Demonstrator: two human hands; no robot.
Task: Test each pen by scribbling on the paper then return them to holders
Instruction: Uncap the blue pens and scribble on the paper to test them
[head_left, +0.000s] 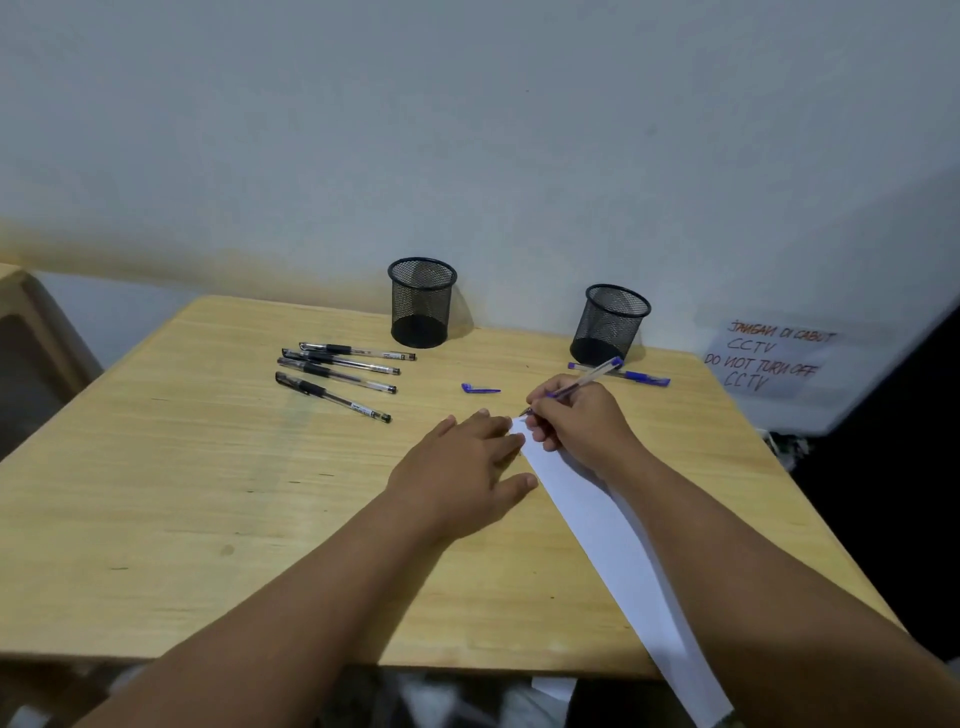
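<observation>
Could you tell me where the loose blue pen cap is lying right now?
The blue pen cap lies on the table, between the black pens and the right hand.

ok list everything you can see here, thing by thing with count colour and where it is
mesh pen holders: 2, black, back of the table by the wall, second one to the right
black pens: 4, clear barrels with black caps and grips, lying together left of centre
blue pen on table: 1, capped, lying in front of the right holder
pen cap: 1, blue, loose near table centre
paper: 1 sheet, white, under both hands, running off the near edge
table: 1, light wood
handwritten sign: 1, white, lower right wall
left hand: flat, pressing the paper
right hand: gripping an uncapped blue pen, tip at the paper
</observation>
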